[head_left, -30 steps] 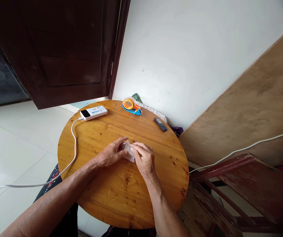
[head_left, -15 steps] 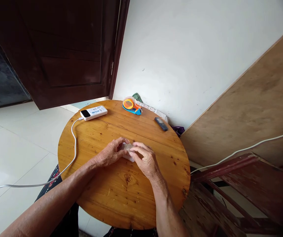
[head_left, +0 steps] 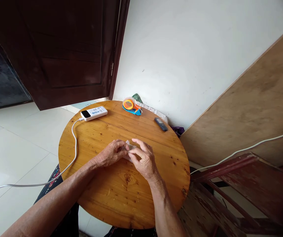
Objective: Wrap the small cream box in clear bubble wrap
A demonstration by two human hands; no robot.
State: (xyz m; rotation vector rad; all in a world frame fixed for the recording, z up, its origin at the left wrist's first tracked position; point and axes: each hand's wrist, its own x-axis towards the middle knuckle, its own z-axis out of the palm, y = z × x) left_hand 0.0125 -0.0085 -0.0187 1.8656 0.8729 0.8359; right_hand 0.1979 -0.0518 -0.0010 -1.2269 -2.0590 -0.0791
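Note:
Over the middle of the round wooden table (head_left: 99, 194), both hands meet at a small whitish packet (head_left: 131, 144) with a see-through plastic look. Fingers cover most of it, so its exact kind is hidden. My left hand (head_left: 112, 152) grips its left side, fingers curled and thumb pressed in. On the right side, my right hand (head_left: 145, 161) pinches at the packet's edge with thumb and index finger. The other right-hand fingers are raised and bent.
An orange and blue tape dispenser (head_left: 132, 106) stands at the table's back edge. A white power bank-like device (head_left: 94, 113) with a white cable (head_left: 75, 141) lies back left. A blurred dark object (head_left: 160, 124) rests back right, near the wall (head_left: 181, 59).
My right hand's upper fingers have lifted away from the packet and spread. A flap of its clear film now stands up between the hands. My left hand has barely shifted.

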